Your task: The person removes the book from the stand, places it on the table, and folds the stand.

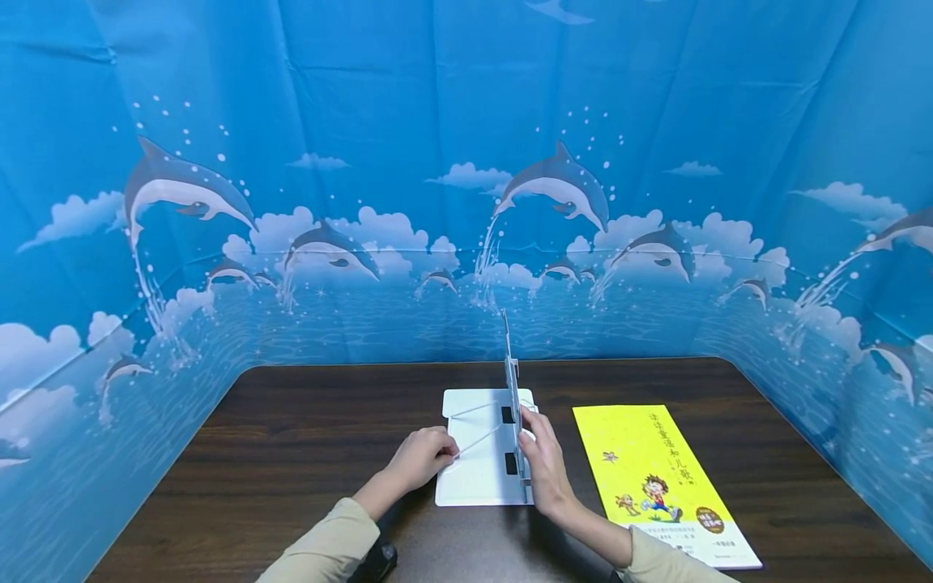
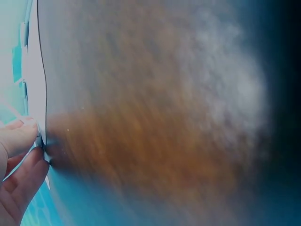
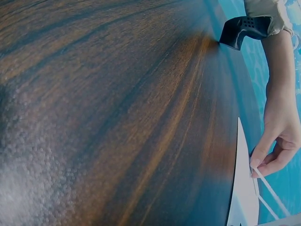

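Head view: left hand (image 1: 425,456) pinching a slim white rod (image 1: 479,440) near the left edge of a white stand (image 1: 472,484) on the bench (image 1: 321,421); right hand (image 1: 548,470) touching its upright panel (image 1: 512,385), grip indeterminable. The step appears to be positioning the rod, next calling for a steady panel; no container shows.

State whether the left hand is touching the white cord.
Touching: the right wrist view shows the left hand pinching the white cord between thumb and fingers.

The stand (image 1: 474,482) is white with black patches (image 1: 511,463), the book (image 1: 630,453) yellow, the backdrop (image 1: 364,105) dolphin-patterned blue.
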`<state>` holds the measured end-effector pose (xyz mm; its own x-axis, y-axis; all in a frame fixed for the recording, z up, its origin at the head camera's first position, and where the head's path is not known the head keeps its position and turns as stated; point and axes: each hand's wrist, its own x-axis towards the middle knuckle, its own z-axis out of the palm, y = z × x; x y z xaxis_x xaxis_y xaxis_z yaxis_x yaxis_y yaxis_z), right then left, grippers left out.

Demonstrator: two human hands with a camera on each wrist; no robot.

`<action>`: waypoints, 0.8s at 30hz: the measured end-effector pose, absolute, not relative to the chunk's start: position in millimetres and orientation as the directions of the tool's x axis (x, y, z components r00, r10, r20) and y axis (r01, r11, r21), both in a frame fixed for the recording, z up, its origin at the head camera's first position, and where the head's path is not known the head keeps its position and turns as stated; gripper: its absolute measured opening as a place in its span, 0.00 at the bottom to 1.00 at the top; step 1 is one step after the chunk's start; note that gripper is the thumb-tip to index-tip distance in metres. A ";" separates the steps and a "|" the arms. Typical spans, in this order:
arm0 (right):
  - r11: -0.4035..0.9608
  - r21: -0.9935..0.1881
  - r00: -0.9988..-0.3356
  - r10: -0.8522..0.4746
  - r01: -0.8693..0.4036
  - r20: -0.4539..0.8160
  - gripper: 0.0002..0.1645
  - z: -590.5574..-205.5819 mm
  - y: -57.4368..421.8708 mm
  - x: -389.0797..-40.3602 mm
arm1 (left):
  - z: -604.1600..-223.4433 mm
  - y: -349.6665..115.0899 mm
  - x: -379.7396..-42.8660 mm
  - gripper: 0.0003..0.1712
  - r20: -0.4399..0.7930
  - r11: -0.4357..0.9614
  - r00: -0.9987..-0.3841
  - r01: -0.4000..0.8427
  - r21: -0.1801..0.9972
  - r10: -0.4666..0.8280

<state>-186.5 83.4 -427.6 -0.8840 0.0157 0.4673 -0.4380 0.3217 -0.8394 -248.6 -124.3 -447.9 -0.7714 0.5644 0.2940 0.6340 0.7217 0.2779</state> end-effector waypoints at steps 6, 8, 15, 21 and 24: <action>0.321 -0.844 -0.887 0.021 -0.430 0.460 0.29 -427.7 83.3 -186.3 | -448.2 -123.0 -247.3 0.05 0.307 0.729 -0.763 0.641 0.241 0.569; 0.322 -0.844 -0.888 0.022 -0.429 0.459 0.29 -427.9 83.3 -186.1 | -448.4 -122.7 -247.4 0.04 0.303 0.734 -0.768 0.635 0.240 0.565; 0.319 -0.845 -0.887 0.024 -0.430 0.460 0.29 -428.9 83.5 -185.7 | -447.7 -122.4 -246.7 0.04 0.312 0.727 -0.756 0.647 0.228 0.575; 0.317 -0.844 -0.886 0.023 -0.432 0.463 0.28 -429.3 83.0 -185.7 | -448.9 -122.5 -246.9 0.04 0.316 0.734 -0.761 0.641 0.226 0.567; 0.318 -0.844 -0.887 0.022 -0.432 0.462 0.28 -429.0 82.8 -185.5 | -449.3 -123.0 -246.4 0.05 0.308 0.735 -0.769 0.633 0.243 0.560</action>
<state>-185.5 82.8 -429.0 -0.8867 0.0222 0.4618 -0.4317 0.3178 -0.8442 -246.4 -123.0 -449.3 -0.7691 0.5603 0.3075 0.6328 0.7351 0.2434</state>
